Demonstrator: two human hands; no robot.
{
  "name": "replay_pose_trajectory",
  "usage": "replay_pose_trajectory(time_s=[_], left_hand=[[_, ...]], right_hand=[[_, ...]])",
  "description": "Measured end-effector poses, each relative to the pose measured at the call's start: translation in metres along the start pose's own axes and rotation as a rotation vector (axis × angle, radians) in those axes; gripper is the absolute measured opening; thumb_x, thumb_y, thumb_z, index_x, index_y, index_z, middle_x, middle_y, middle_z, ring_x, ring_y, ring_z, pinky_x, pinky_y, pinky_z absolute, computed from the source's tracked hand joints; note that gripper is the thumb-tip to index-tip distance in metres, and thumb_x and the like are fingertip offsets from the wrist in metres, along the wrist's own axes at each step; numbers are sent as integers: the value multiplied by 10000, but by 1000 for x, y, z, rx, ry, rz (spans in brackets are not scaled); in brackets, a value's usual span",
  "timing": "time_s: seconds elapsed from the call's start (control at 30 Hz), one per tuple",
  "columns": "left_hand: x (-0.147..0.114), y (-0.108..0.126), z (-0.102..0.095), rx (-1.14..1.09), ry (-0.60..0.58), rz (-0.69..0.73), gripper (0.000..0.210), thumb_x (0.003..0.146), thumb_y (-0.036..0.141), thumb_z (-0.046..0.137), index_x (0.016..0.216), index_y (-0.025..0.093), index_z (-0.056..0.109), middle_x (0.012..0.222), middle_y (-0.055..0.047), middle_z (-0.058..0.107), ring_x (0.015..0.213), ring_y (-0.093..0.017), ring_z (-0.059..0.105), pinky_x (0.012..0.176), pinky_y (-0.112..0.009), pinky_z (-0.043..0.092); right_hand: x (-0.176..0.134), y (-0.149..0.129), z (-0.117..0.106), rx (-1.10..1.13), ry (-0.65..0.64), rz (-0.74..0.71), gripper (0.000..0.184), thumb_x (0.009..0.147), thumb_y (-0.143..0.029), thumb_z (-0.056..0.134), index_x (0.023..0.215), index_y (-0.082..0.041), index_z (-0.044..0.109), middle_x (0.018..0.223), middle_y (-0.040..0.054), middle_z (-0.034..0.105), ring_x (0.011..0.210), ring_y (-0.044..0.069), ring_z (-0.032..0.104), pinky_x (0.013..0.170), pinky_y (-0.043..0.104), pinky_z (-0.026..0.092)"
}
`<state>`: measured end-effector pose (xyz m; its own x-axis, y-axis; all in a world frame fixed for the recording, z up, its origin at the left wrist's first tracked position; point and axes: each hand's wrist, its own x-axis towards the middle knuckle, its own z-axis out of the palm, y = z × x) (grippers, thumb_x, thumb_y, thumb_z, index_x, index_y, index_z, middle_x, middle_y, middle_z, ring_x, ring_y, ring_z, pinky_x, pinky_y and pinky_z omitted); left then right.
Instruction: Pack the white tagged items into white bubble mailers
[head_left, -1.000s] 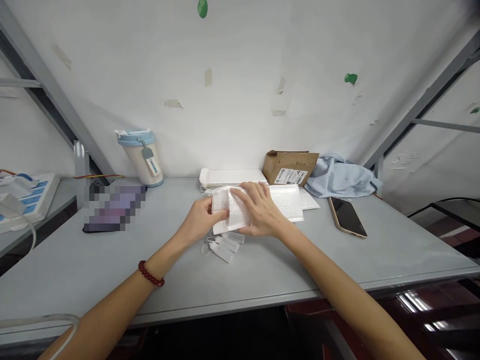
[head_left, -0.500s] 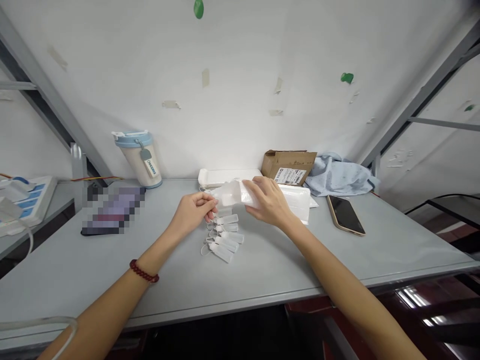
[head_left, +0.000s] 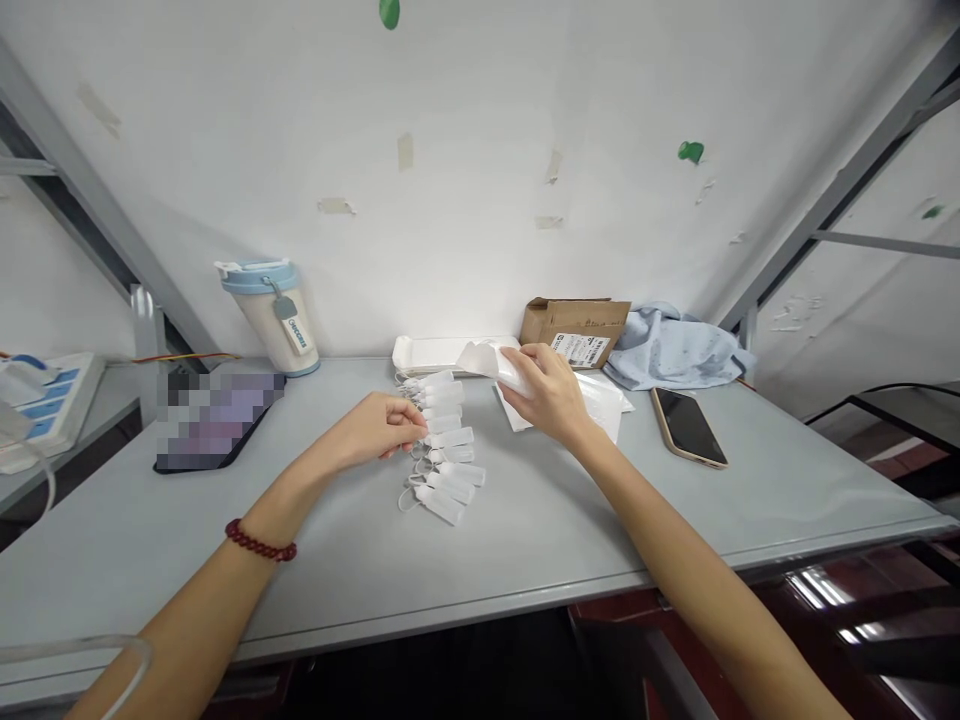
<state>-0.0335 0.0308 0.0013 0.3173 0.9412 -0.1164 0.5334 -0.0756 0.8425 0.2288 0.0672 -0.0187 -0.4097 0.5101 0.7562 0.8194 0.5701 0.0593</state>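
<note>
Several small translucent white tag-like pieces (head_left: 450, 485) with thin loops lie in a row down the middle of the table. At the left side of this row is my left hand (head_left: 381, 430), its thumb and fingertips pressed together over the loop ends. Whatever is between those fingertips, if anything, is too small to make out. My right hand (head_left: 551, 390) is wrapped round a crumpled white plastic pouch (head_left: 487, 360), held above the table to the right of the row, its loose end pointing left.
White plastic packets (head_left: 604, 405) lie under and beside my right hand. Behind stand a long white package (head_left: 427, 352), a cardboard box (head_left: 577, 330) and a light blue cloth (head_left: 675, 350). A phone (head_left: 688, 427) lies right; a tumbler (head_left: 274, 320) and a blurred dark device (head_left: 221, 425) are left.
The pouch in my right hand has moved away from my left hand, uncovering the upper pieces in the row. My left hand has shifted slightly left and down.
</note>
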Motion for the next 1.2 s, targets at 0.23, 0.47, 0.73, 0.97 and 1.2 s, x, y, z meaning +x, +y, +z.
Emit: replay_pose_trajectory(time_s=[0.23,0.47,0.73,0.97,1.2], left_hand=[[2,-2,8,124,-11,-2,144,611,335,648,594,194,671,416,21,528,387,-120,443,390,-208,296],[1,-1,18,131,-2,-68,167,576,340,659,510,186,665,347,25,512,264,-106,382,341,-218,275],[1,-2,22,124,0,-63,146,590,312,631,536,177,646,382,17,531,292,-113,400,334,-219,281],[-2,6,16,-19,-60,1,138,645,314,604,603,182,602,490,16,570,415,-116,474,447,-229,360],[-5,13,8,-183,6,158,145,697,303,627,635,187,568,544,30,547,492,-96,478,513,-225,397]], right_hand=[[1,-1,-2,47,-17,21,374,844,-283,519,1208,-203,508,996,100,535,889,218,520,750,345,431],[0,-2,-1,53,-68,33,406,848,-293,511,1246,-219,484,1002,97,529,901,225,515,745,352,428],[-1,-4,1,58,-96,29,384,849,-307,521,1220,-206,504,1006,100,535,908,222,524,753,350,432],[-1,-4,2,54,-100,23,395,847,-307,522,1230,-215,495,1013,97,530,919,224,521,761,349,431],[0,-5,1,55,-140,18,388,842,-297,524,1218,-200,509,1017,104,531,904,223,521,759,348,431]])
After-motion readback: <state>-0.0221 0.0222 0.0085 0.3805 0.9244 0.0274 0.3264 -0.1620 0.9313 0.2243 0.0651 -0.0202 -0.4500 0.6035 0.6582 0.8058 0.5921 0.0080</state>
